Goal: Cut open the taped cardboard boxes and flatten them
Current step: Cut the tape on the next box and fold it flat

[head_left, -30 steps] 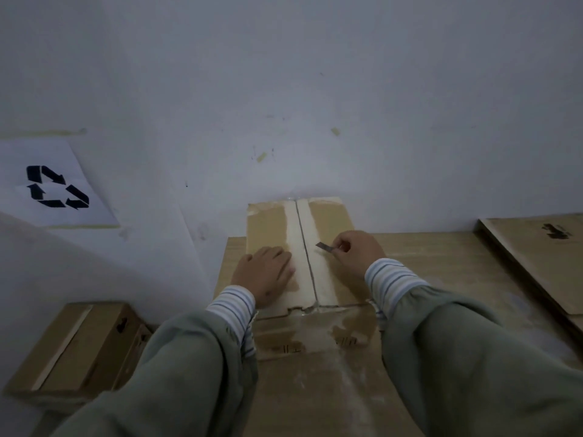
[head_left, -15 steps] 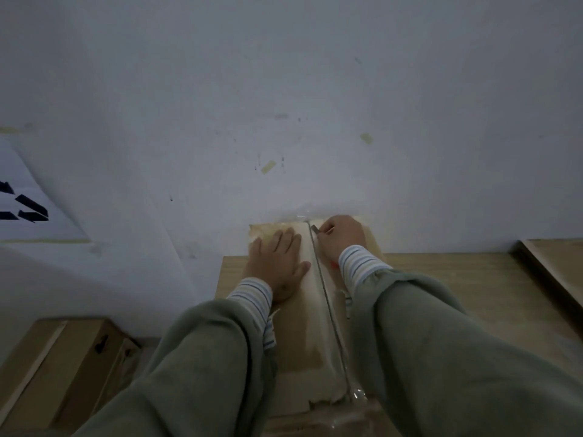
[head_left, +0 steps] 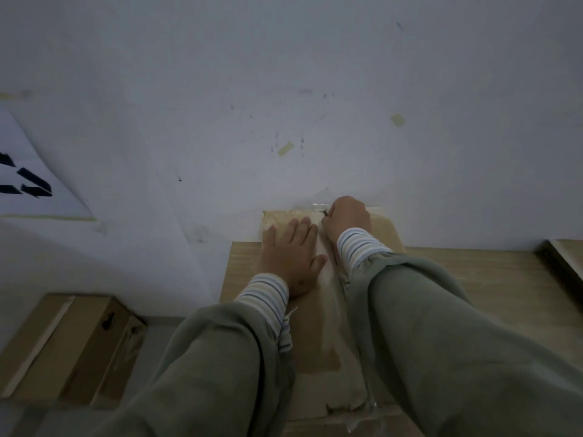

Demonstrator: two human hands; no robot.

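Blade at far end of tape seam; box pinned flat for the cut.

Cardboard box (head_left: pixel 318 326) lies on the desk (head_left: pixel 473 279), its far end at the desk's back edge against the wall (head_left: pixel 284 74). Left hand (head_left: pixel 291 257), fingers straight and spread, holds nothing and presses the left flap, likely to stop the box sliding. Right hand (head_left: pixel 347 217) is curled tight round a small blade (head_left: pixel 323 211), tip at the far end of the tape seam (head_left: pixel 339 294). A second taped box (head_left: pixel 69 345) waits below the desk's left edge.

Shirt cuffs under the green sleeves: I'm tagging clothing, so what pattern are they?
Thin horizontal stripes on white shirt cuffs, clearest in the head view.
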